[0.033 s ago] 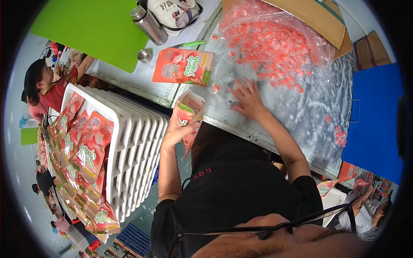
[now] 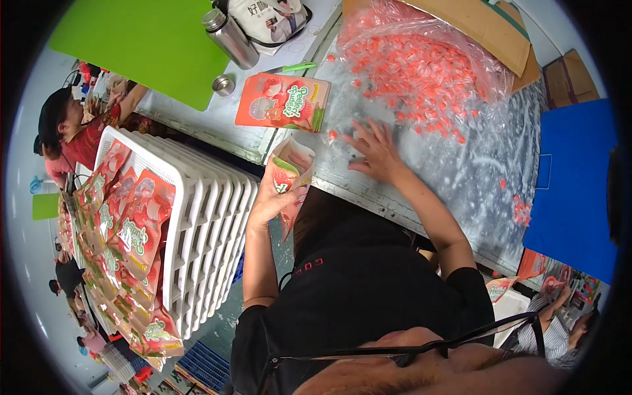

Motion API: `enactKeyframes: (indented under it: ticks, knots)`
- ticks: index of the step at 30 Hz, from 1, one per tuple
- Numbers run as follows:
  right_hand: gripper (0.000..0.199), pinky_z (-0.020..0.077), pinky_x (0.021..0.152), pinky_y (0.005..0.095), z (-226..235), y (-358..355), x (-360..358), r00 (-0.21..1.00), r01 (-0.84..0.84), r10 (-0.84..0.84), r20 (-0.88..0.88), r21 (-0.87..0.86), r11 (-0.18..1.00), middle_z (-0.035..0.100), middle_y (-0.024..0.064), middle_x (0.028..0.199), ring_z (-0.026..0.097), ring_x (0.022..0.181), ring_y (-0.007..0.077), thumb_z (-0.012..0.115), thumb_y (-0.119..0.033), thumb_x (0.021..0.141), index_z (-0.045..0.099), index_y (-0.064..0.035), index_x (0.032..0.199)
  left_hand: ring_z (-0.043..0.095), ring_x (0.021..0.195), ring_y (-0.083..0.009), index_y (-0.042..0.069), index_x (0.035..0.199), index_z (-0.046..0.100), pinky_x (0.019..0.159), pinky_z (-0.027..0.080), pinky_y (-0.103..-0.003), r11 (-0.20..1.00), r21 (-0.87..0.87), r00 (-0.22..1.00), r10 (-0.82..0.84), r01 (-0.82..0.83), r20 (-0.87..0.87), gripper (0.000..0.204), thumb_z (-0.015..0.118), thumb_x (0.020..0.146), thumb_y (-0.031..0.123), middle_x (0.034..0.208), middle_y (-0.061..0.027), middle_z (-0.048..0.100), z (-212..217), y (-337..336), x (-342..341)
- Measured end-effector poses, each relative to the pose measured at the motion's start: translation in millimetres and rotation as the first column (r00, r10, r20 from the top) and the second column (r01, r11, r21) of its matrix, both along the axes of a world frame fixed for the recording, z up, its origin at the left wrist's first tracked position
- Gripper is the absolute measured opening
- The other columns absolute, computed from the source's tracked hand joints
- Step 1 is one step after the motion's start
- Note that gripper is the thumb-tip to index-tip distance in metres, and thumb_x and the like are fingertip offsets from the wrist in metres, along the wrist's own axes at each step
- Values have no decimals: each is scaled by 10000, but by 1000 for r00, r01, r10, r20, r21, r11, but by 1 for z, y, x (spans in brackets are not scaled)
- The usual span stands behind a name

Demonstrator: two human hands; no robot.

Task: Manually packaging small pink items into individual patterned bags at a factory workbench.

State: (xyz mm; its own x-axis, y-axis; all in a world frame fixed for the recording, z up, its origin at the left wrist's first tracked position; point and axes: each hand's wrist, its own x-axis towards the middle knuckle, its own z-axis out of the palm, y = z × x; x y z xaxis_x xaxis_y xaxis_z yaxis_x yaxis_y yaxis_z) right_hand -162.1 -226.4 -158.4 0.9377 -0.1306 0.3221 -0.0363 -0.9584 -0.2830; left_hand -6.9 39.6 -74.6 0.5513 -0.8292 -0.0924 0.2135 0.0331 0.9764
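Note:
My left hand (image 2: 267, 201) is closed around an upright red and green pouch (image 2: 288, 172), whose top gapes open at the table's front edge. My right hand (image 2: 376, 155) hovers over or rests on the metal tabletop (image 2: 421, 178), fingers spread, with nothing seen in it. Just left of its fingertips lies one small red wrapped piece (image 2: 332, 135). Beyond that hand a heap of such red pieces (image 2: 421, 72) spills from a clear plastic bag (image 2: 490, 69). A stack of flat printed pouches (image 2: 276, 102) lies past my left hand.
To the left stands a tall stack of white trays (image 2: 210, 217), the top one full of pouches (image 2: 135, 224). A steel flask (image 2: 230, 41), its cap (image 2: 223, 85) and a green-handled knife (image 2: 297, 67) lie at the back. A blue panel (image 2: 573, 191) borders the right; a co-worker (image 2: 79, 128) is far left.
My right hand has shifted slightly left, toward the single red piece. My left hand keeps its hold on the pouch.

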Motion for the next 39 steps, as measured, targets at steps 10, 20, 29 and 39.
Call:
enactKeyframes:
  ticks: [10, 20, 29, 39]
  knots:
    - [515, 446, 975, 514, -16, 13, 39, 987, -159, 156, 36, 91, 983, 555, 51, 1298, 482, 1244, 311, 765, -360, 789, 615, -206, 1257, 563, 1171, -207, 91, 1553, 275, 1000, 450, -336, 974, 220, 971, 3, -57, 237, 990, 738, 689, -42, 1305, -99, 567, 5, 0, -2]
    - [155, 510, 596, 361, 66, 14, 18, 994, -31, -43, 101, 629, 777, 603, 78, 719, 599, 607, 263, 727, -209, 843, 690, -63, 880, 426, 1339, -371, 134, 1496, 376, 1160, 286, -543, 920, 362, 472, -254, -152, 844, 1020, 864, 601, 164, 1412, -165, 444, -2, -36, -13]
    - [174, 527, 687, 348, 89, 35, 29, 944, -37, -126, 306, 477, 878, 672, 121, 924, 662, 821, 277, 662, -172, 901, 673, -36, 1009, 401, 1346, -396, 92, 1508, 318, 1181, 242, -557, 961, 268, 529, -194, -67, 826, 1041, 844, 610, 129, 1401, -201, 424, -11, -65, -41]
    - [233, 518, 822, 289, 86, 35, 26, 939, -61, -308, 151, 957, 283, 659, 72, 1014, 650, 914, 148, 599, -164, 984, 627, -5, 1151, 358, 1350, -413, 79, 1532, 275, 1131, 301, -510, 969, 200, 530, -94, -146, 843, 1083, 816, 594, 65, 1443, -218, 352, -4, -84, -47]
